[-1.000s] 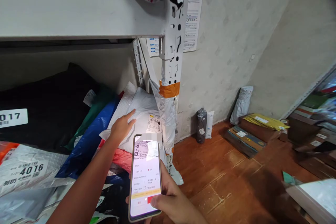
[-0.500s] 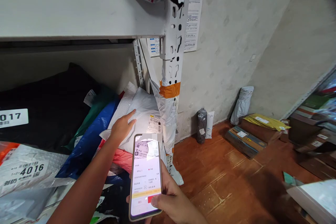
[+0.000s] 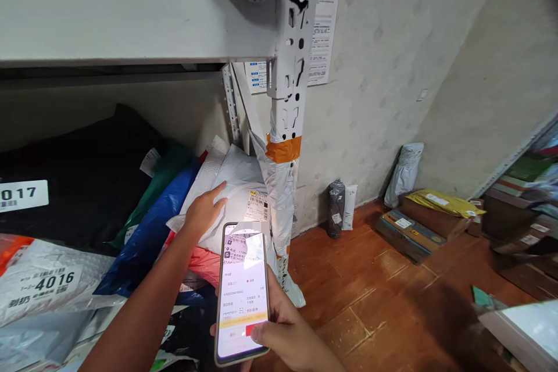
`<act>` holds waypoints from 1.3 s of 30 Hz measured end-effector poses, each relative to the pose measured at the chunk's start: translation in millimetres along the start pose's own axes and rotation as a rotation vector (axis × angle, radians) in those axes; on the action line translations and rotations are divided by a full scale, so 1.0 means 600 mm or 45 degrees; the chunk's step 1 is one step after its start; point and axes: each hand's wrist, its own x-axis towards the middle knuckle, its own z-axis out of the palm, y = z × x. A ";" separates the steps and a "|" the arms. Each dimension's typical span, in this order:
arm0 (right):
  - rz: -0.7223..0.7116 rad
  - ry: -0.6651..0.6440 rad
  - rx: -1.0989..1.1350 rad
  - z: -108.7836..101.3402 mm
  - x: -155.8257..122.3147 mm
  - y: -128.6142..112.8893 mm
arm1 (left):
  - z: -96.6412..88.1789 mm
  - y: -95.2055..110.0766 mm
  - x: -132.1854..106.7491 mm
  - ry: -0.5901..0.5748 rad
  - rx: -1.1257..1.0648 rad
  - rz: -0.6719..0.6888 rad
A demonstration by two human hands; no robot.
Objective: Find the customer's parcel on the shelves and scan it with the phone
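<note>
My right hand [image 3: 285, 328] is wrapped round a smartphone [image 3: 240, 305], its thumb over the red button low on the lit screen. The screen shows part of a shipping label above several lines of text. My left hand [image 3: 203, 214] lies on a white plastic mailer bag [image 3: 239, 177], with the index finger and thumb stretched out and apart; the other fingers are mostly hidden. A printed shipping label [image 3: 257, 204] is on the bag's right side, just above the phone. Under and beside that bag are a red bag [image 3: 207, 264] and a blue bag [image 3: 146, 226].
A white metal rack post [image 3: 285, 110], wrapped with orange tape [image 3: 284, 150], stands right of the bags. Numbered parcels, such as a bubble mailer [image 3: 26, 285], fill the shelf at left. Cartons [image 3: 410, 235] and wrapped rolls [image 3: 336, 209] sit on the brown tiled floor by the wall.
Both hands, the phone and the white bag stay almost where they were. The view has shifted very slightly, and the label picture on the phone screen differs a little.
</note>
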 end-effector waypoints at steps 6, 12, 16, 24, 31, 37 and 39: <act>0.013 0.008 0.006 -0.002 0.001 0.004 | 0.001 -0.001 0.000 0.002 0.016 0.008; 0.023 0.015 -0.009 -0.004 0.000 0.007 | 0.000 -0.001 0.000 0.000 0.010 0.004; 0.039 0.019 -0.037 0.001 0.001 0.000 | 0.001 -0.002 0.000 0.003 0.001 0.003; 0.119 -0.152 -0.018 0.018 0.016 -0.014 | 0.007 -0.013 0.006 0.005 -0.016 0.027; 0.001 -0.191 -0.034 0.025 0.031 -0.020 | 0.009 -0.018 0.008 0.016 -0.014 0.035; 0.089 -0.171 -0.013 0.035 0.016 -0.038 | 0.011 -0.019 0.009 0.016 0.003 0.032; 0.103 -0.151 -0.057 0.034 0.013 -0.037 | 0.011 -0.017 0.009 0.014 0.012 0.025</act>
